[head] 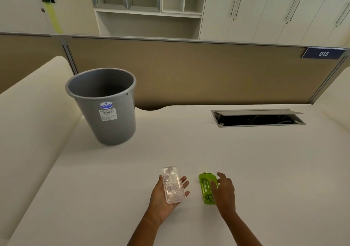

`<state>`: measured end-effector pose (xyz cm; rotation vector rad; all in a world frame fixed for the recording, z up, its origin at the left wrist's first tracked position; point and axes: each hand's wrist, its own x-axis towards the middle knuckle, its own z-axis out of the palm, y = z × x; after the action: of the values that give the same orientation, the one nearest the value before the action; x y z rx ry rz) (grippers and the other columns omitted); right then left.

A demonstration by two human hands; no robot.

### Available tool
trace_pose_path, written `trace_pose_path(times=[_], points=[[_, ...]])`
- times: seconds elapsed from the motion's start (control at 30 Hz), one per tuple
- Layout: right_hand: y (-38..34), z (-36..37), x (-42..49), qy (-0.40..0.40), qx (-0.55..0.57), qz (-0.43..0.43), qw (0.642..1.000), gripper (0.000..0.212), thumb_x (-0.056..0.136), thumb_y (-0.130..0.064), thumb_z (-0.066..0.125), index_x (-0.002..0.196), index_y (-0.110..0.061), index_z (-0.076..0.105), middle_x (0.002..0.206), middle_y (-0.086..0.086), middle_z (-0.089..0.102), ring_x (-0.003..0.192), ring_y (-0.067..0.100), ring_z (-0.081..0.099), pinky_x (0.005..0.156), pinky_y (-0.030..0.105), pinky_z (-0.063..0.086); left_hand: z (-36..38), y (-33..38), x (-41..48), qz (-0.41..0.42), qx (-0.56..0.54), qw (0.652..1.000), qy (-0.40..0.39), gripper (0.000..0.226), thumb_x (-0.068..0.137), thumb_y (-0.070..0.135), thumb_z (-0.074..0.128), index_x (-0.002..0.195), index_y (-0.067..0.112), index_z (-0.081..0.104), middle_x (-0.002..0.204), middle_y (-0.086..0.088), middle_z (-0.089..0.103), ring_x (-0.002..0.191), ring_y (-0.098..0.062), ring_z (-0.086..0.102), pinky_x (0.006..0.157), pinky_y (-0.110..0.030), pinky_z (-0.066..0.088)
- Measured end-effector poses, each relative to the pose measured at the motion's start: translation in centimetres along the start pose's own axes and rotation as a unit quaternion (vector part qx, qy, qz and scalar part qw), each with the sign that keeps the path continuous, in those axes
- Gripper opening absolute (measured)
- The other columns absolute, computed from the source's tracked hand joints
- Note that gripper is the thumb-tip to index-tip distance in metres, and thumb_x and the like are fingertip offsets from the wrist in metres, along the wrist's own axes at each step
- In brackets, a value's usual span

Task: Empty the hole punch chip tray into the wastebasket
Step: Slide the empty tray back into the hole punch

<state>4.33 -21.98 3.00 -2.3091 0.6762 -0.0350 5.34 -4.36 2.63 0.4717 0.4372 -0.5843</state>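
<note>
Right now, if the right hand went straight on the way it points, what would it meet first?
The hole punch: the right hand points forward and left, and its fingertips reach over it. Whether they touch is unclear.
</note>
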Motion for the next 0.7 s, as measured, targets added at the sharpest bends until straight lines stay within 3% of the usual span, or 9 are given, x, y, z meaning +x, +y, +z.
trace_pose_path(times=[0.23,0.43,0.6,0.7], points=[[0.2,-0.5,1.1,-0.043,0.151,0.107,0.982,0.028,0.085,-0.007,0.060,0.111,0.001,0.062,0.108,0.023,0.067,0.097,0.033,0.061,0.081,0.035,0.047,-0.1,0.0,0.0,0.003,0.021,1.000,0.002,0.053,0.097,0.045,0.021,0.124,0.007,0.047,0.085,-0.021,0.075,0.100,-0.033,0.056,0.086,-0.042,0.042],[-1.5,-1.3,0.1,-0.085,0.226,0.072,0.968,0.022,0.081,-0.005,0.064,0.102,-0.001,0.067,0.081,0.016,0.066,0.074,0.026,0.062,0.075,0.039,0.054,-0.1,0.0,-0.2,0.017,0.045,0.999,0.011,0.055,0.098,0.043,0.019,0.138,0.010,0.038,0.081,-0.018,0.076,0.094,-0.031,0.059,0.079,-0.037,0.049],[-4.6,-1.6,-2.1,-0.168,0.334,0.044,0.926,0.018,0.081,-0.001,0.063,0.099,-0.001,0.066,0.083,0.021,0.066,0.072,0.026,0.064,0.058,0.026,0.055,0.6,-0.8,-0.5,0.037,0.031,0.999,-0.021,0.048,0.099,0.039,0.017,0.133,0.014,0.042,0.102,-0.017,0.066,0.093,-0.032,0.058,0.061,-0.036,0.060],[-5.8,-1.4,-3.0,-0.190,0.346,0.026,0.918,0.017,0.082,-0.001,0.062,0.098,-0.001,0.067,0.085,0.021,0.067,0.075,0.028,0.065,0.061,0.027,0.056,0.8,-0.9,-0.6,0.021,0.045,0.999,-0.019,0.050,0.098,0.040,0.018,0.115,0.010,0.055,0.091,-0.016,0.073,0.080,-0.028,0.068,0.057,-0.031,0.060]])
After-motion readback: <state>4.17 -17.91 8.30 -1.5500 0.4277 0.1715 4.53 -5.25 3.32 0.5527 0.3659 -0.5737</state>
